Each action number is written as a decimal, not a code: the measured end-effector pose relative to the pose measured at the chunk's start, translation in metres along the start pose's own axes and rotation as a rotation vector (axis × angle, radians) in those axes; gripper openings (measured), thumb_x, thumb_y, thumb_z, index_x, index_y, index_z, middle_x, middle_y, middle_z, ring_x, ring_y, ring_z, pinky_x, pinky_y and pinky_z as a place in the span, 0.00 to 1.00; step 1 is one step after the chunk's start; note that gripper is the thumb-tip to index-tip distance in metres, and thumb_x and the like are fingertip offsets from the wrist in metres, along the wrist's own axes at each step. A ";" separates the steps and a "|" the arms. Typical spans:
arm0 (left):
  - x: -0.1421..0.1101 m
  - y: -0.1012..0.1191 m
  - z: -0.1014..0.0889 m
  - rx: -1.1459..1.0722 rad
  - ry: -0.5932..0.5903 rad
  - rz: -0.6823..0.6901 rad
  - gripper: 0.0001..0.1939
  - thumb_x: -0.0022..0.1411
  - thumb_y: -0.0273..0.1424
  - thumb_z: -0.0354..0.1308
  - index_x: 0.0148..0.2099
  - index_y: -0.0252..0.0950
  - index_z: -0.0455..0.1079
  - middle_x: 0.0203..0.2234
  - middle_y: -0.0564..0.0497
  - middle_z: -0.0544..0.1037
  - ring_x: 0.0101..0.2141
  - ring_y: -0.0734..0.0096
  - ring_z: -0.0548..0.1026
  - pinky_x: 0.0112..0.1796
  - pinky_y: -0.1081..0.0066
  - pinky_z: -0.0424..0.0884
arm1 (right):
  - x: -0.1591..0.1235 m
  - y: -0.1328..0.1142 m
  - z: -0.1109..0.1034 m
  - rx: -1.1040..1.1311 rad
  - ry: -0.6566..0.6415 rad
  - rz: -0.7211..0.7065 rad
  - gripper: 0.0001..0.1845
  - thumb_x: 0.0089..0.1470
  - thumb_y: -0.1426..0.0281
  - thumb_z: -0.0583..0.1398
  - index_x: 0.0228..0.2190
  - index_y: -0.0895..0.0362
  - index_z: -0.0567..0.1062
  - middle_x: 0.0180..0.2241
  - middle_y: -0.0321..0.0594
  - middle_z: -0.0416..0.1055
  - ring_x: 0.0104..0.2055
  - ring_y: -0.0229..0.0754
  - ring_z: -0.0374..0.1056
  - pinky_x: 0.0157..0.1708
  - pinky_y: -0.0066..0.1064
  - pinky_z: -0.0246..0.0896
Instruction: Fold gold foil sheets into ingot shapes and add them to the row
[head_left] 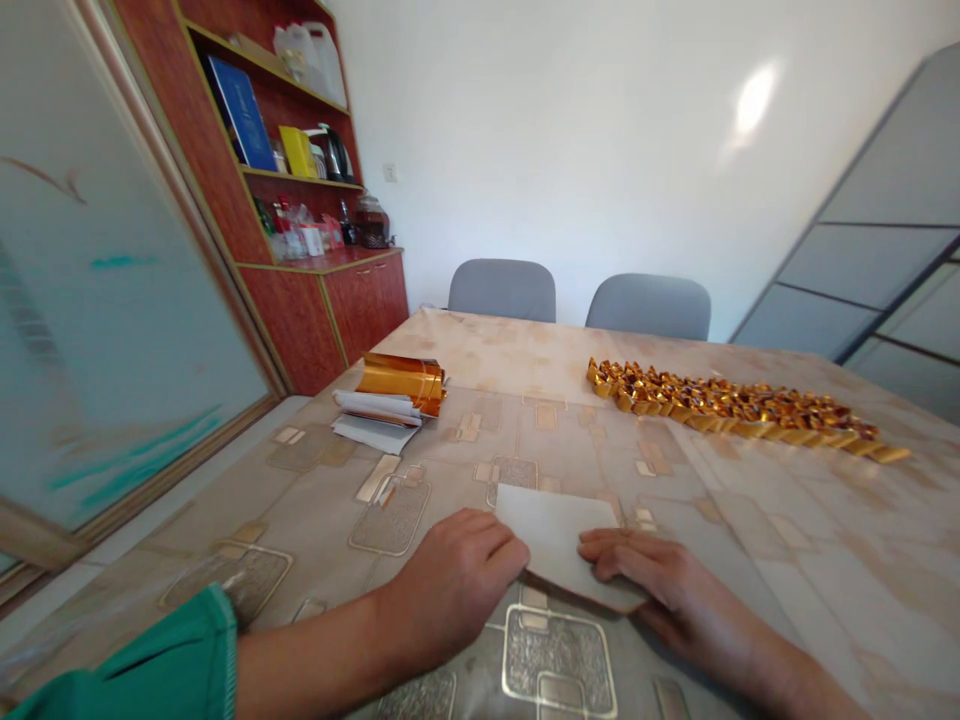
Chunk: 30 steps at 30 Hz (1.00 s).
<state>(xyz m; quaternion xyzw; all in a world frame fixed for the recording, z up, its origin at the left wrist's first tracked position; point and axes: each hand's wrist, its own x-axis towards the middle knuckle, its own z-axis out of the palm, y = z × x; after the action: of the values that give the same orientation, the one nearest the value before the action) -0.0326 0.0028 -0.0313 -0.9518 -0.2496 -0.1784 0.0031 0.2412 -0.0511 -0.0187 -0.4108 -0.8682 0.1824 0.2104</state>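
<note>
A white sheet of paper (551, 530) lies on the patterned tablecloth (712, 500) right in front of me. My left hand (450, 585) rests on its left edge with the fingers curled and pressed down on it. My right hand (652, 575) lies on the sheet's near right corner, fingers together and pressing it flat. Further back on the left a stack of gold foil and white sheets (390, 400) sits on the table. A long heap of folded gold paper pieces (735, 405) stretches across the far right.
Two grey chairs (502, 290) stand at the table's far side. A red wooden cabinet (300, 200) with books, bottles and a kettle fills the left corner. A frosted glass panel (112, 300) runs along the left.
</note>
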 end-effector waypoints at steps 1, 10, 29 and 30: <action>-0.001 0.001 -0.002 -0.017 -0.005 -0.010 0.09 0.68 0.26 0.48 0.34 0.36 0.66 0.27 0.51 0.73 0.29 0.66 0.70 0.32 0.67 0.66 | 0.000 -0.001 -0.001 0.031 -0.011 0.001 0.20 0.48 0.85 0.53 0.40 0.54 0.71 0.50 0.44 0.75 0.52 0.44 0.71 0.53 0.38 0.67; -0.004 0.002 -0.010 -0.186 -0.043 -0.145 0.06 0.61 0.32 0.59 0.39 0.37 0.66 0.31 0.51 0.76 0.31 0.64 0.73 0.30 0.69 0.65 | 0.004 0.009 -0.012 0.128 -0.049 0.049 0.07 0.64 0.69 0.57 0.41 0.54 0.75 0.45 0.43 0.74 0.50 0.45 0.68 0.51 0.40 0.64; 0.010 -0.014 0.007 -0.234 -0.015 -0.320 0.25 0.64 0.29 0.61 0.61 0.39 0.61 0.41 0.50 0.82 0.37 0.63 0.81 0.37 0.67 0.76 | 0.024 0.013 0.020 -0.169 0.281 0.393 0.12 0.57 0.67 0.61 0.23 0.55 0.71 0.26 0.38 0.70 0.31 0.45 0.65 0.32 0.35 0.55; 0.010 -0.014 0.007 -0.234 -0.014 -0.309 0.26 0.64 0.29 0.61 0.62 0.39 0.61 0.42 0.49 0.82 0.38 0.63 0.81 0.38 0.66 0.76 | 0.024 0.013 0.020 -0.162 0.276 0.395 0.12 0.59 0.66 0.59 0.24 0.55 0.72 0.26 0.38 0.70 0.31 0.45 0.65 0.33 0.35 0.55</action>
<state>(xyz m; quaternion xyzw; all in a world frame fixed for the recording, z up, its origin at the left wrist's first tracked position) -0.0286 0.0205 -0.0357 -0.8972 -0.3704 -0.1980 -0.1365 0.2254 -0.0270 -0.0373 -0.6090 -0.7458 0.0921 0.2538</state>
